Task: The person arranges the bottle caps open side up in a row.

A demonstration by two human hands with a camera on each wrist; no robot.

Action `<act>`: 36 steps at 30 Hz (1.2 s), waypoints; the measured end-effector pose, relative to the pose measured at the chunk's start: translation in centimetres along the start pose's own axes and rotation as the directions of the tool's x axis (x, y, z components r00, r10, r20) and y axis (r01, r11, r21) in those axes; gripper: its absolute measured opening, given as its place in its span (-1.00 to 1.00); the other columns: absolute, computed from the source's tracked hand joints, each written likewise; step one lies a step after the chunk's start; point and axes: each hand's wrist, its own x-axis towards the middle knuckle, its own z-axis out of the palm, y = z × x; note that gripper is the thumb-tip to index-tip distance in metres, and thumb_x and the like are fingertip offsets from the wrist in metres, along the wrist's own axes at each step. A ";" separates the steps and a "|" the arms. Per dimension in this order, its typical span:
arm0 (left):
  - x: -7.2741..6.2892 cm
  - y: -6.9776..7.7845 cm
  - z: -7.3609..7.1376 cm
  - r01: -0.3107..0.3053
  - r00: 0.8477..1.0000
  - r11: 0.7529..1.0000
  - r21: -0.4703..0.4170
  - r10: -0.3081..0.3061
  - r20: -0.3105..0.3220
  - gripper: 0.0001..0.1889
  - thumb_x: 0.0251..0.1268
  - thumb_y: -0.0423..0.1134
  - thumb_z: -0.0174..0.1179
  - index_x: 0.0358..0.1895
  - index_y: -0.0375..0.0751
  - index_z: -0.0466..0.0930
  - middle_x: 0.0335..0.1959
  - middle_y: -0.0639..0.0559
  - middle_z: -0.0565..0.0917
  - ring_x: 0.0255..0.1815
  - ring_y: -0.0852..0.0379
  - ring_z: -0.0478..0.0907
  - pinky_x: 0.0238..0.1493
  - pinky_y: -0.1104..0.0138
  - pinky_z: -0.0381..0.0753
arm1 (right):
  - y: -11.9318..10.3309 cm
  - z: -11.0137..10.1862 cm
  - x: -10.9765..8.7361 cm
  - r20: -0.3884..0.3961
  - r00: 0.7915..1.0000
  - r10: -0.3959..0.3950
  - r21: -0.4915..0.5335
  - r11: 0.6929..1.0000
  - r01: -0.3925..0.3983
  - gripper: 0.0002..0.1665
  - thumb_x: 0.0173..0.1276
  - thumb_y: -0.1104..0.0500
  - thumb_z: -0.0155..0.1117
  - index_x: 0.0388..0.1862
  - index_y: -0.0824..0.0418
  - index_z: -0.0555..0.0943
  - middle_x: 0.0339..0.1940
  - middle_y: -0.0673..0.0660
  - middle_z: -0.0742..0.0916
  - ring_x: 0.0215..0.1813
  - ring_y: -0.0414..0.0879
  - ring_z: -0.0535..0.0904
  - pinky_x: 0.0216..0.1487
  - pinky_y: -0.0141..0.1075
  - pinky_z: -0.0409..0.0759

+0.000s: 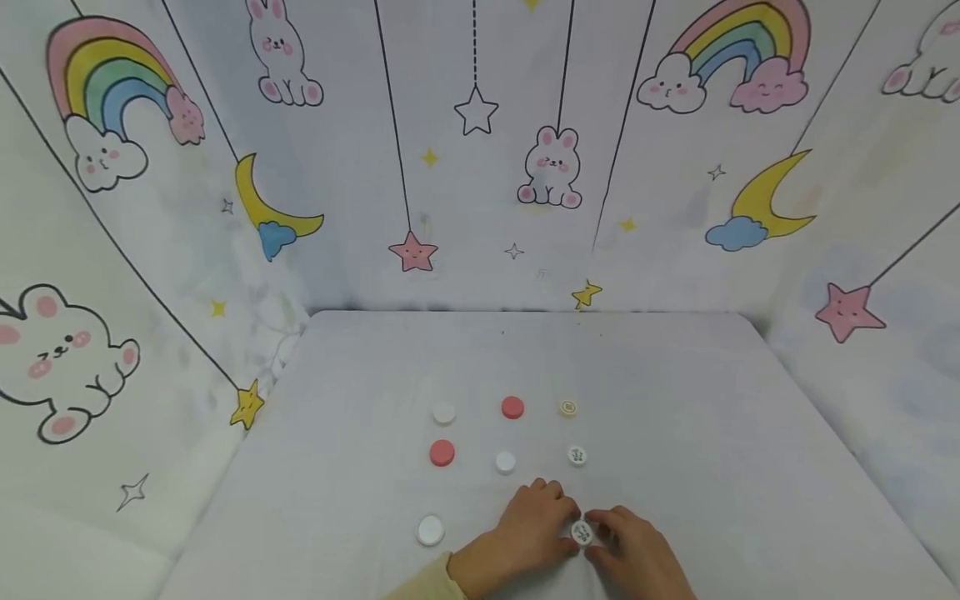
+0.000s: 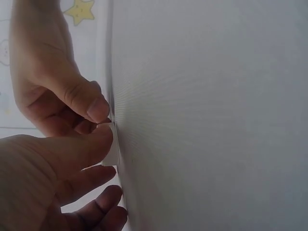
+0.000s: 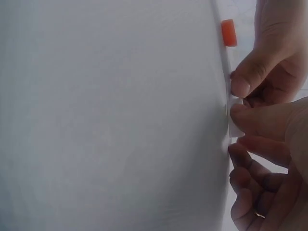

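Note:
Low in the head view, a small white disc with a dark green design (image 1: 582, 532) lies on the white table between both hands. My left hand (image 1: 534, 523) comes at it from the left, thumb and forefinger at its edge. From the right, my right hand (image 1: 636, 550) pinches the opposite edge the same way. Seen from the side in the left wrist view, the white disc (image 2: 113, 156) is partly covered by the left thumb. In the right wrist view the right thumb hides part of it.
Beyond the hands lie two red discs (image 1: 512, 407), a second green-marked white disc (image 1: 577, 455), a disc with a yellow ring design (image 1: 567, 407) and plain white discs (image 1: 505, 462). Another white disc (image 1: 431, 530) is left of the left hand. Printed fabric walls (image 1: 480, 217) enclose the table.

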 end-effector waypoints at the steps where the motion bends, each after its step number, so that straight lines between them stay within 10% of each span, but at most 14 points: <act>1: 0.0 0.0 0.0 0.001 1.000 1.000 0.003 -0.001 0.000 -0.67 0.06 0.05 0.43 -0.09 0.14 0.68 -0.28 0.25 0.53 -0.29 0.32 0.36 -0.35 0.48 0.26 | -0.1 0.0 0.1 0.002 1.000 -0.001 -0.004 1.000 0.001 -0.58 -0.03 0.11 0.59 -0.13 -0.02 0.69 -0.39 -0.24 0.57 -0.36 -0.37 0.42 -0.29 -0.35 0.48; 16: 0.4 0.9 -0.7 0.006 1.000 0.998 0.067 -0.007 0.016 -0.72 0.03 0.00 0.46 -0.20 0.08 0.66 -0.38 0.25 0.49 -0.36 0.33 0.32 -0.39 0.49 0.25 | -0.9 -0.1 0.8 0.020 1.000 0.012 0.024 1.000 -0.013 -0.67 -0.04 0.19 0.59 -0.26 0.06 0.69 -0.45 -0.17 0.60 -0.40 -0.30 0.46 -0.35 -0.32 0.48; 36: 0.3 0.7 0.1 -0.091 0.979 0.984 -0.155 0.060 -0.194 -0.81 0.22 -0.15 0.36 -0.14 -0.05 0.64 -0.34 0.24 0.59 -0.34 0.46 0.42 -0.33 0.63 0.35 | -1.3 -1.1 -0.3 -0.174 0.984 -0.031 0.064 0.997 0.043 -0.60 -0.04 0.26 0.59 -0.17 0.04 0.70 -0.34 -0.16 0.72 -0.44 -0.41 0.49 -0.38 -0.42 0.51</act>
